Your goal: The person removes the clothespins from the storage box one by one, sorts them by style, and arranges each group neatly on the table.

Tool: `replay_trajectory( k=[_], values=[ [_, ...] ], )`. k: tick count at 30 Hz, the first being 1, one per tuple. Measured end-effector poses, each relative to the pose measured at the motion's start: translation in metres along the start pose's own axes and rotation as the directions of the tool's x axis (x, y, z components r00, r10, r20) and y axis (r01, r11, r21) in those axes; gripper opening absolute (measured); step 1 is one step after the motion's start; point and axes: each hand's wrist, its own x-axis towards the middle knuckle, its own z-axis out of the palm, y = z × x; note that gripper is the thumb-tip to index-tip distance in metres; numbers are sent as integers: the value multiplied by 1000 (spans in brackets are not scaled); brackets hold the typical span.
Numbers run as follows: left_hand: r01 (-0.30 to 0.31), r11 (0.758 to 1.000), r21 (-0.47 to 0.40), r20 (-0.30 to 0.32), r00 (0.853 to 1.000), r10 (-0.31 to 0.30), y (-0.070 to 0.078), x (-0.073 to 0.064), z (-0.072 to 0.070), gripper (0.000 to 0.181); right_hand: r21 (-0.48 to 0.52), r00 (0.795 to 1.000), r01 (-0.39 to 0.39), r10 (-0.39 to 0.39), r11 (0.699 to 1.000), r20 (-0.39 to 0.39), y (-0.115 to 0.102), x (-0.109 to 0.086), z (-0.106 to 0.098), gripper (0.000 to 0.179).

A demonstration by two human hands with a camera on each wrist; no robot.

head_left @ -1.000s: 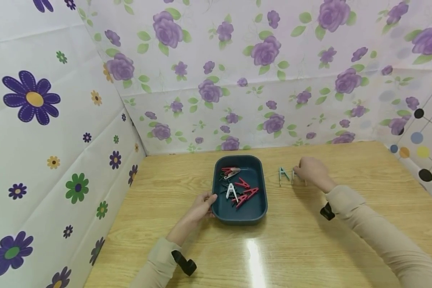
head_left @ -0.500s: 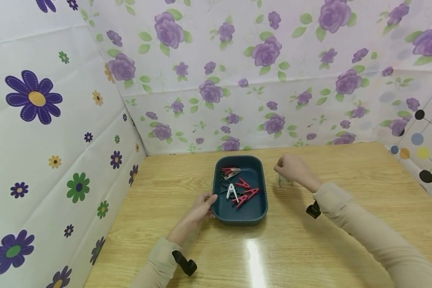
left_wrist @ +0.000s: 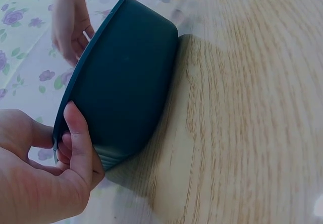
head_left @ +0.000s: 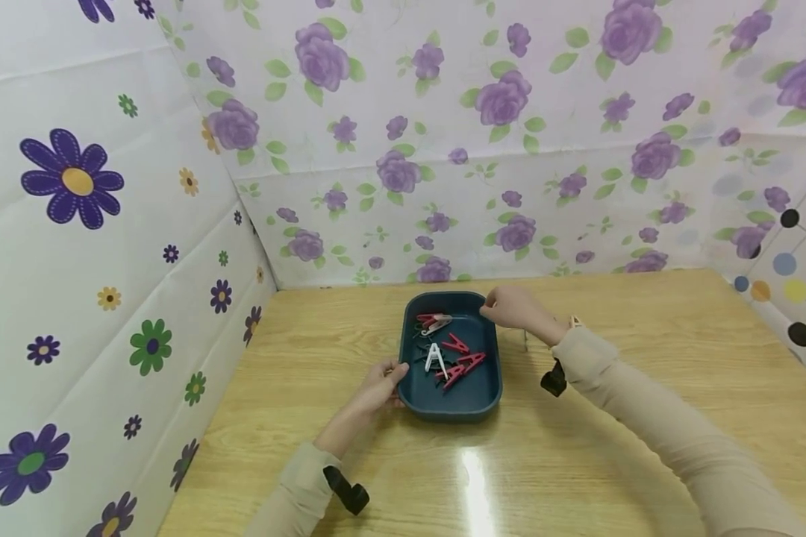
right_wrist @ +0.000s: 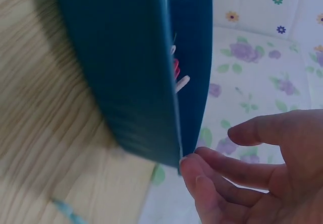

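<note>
A dark teal plastic bin (head_left: 460, 406) sits on the table, with several clothespins inside: a white clothespin (head_left: 433, 356), red clothespins (head_left: 472, 362) and some dark ones beneath. My left hand (head_left: 381, 384) grips the bin's left wall, thumb at the rim and fingers against the outside, as the left wrist view shows. At the far right corner, my right hand (head_left: 519, 307) has its fingertips at the rim. In the right wrist view, its thumb stands apart from the fingers and nothing is held between them. A light blue clothespin (right_wrist: 69, 212) on the table is mostly hidden by the right hand in the head view.
The wooden table (head_left: 578, 447) runs back to a wall hung with flowered cloth (head_left: 403, 209). More patterned cloth (head_left: 107, 335) stands along the left side, and dotted cloth (head_left: 789, 313) on the right. Black wrist cameras (head_left: 554, 379) sit at both sleeves.
My right hand has moved left, from the light blue clothespins on the table to the bin's far right rim. My left hand has stayed on the bin's left side.
</note>
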Motion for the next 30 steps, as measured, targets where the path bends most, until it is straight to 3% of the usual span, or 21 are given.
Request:
replay_trajectory(
  k=[7, 13, 18, 25, 30],
  values=[
    [5, 1000, 7, -4, 1000, -5, 0, -1, 2, 34, -12, 995, 39, -37, 999, 97, -17, 17, 5, 43],
    [12, 1000, 19, -13, 1000, -12, 1, -3, 2, 32, -47, 980, 16, -7, 999, 200, -34, 29, 6, 40],
    [2, 999, 36, -14, 1000, -2, 2, -4, 0, 34, -65, 959, -6, 24, 998, 282, -50, 41, 8, 27],
    [16, 999, 41, -38, 999, -15, 2, -4, 1, 30, -50, 940, -69, 82, 996, 331, -70, 56, 21, 42],
    [21, 999, 48, -34, 999, -19, 2, -1, 2, 28, -20, 933, -140, 138, 990, 332, -72, 65, 34, 47]
  ],
)
